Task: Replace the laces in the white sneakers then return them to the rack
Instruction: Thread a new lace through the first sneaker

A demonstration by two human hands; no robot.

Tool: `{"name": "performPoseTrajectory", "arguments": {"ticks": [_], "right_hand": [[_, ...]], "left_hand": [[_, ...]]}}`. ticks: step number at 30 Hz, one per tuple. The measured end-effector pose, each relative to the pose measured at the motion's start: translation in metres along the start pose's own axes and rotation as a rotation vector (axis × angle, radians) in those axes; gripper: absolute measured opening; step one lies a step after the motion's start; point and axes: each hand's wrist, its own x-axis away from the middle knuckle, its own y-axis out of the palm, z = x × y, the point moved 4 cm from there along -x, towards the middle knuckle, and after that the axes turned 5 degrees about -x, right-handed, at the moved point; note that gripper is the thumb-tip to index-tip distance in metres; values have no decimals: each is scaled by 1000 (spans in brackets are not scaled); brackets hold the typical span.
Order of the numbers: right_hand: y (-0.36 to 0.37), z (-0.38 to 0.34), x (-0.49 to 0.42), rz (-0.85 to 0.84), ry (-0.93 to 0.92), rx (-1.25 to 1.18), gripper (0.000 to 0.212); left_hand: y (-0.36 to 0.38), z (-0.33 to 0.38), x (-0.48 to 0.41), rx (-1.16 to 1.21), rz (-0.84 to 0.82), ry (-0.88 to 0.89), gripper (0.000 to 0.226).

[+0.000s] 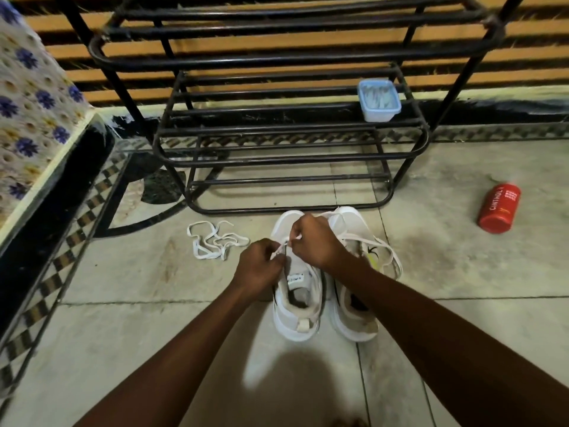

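Forearms (446,334) reach forward. Left hand (258,268) and right hand (317,238), fingers curled, each pinch the white lace (284,244) over the throat of the left sneaker (295,328). The right sneaker (351,322) stands just beside it. A loose lace (215,241) lies on the floor to the left, and the rack (277,155) stands just beyond.

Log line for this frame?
left hand: pinches lace | right hand: pinches lace | sneakers: on floor | loose lace: floor, beside them
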Motion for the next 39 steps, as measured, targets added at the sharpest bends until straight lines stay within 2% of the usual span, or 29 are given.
{"name": "performPoseTrajectory", "arguments": {"ticks": [7,12,15,21,28,32,39], "right_hand": [[7,-5,1,51,-17,94,13],[8,-4,0,131,47,35,10],[10,-4,0,156,72,21,15],[15,-2,-1,44,91,101,16],[19,-6,-3,51,75,203,24],[18,0,-1,93,106,56,13],[15,5,1,242,115,-115,22]], "left_hand": [[0,-4,-1,170,-71,-13,21],[3,-5,1,358,-103,-94,26],[3,-7,3,431,-119,-118,26],[3,-8,2,419,-162,-78,23],[6,-12,0,378,-144,-52,31],[8,-9,-3,347,-133,-80,36],[5,-5,-2,476,-165,-142,37]]}}
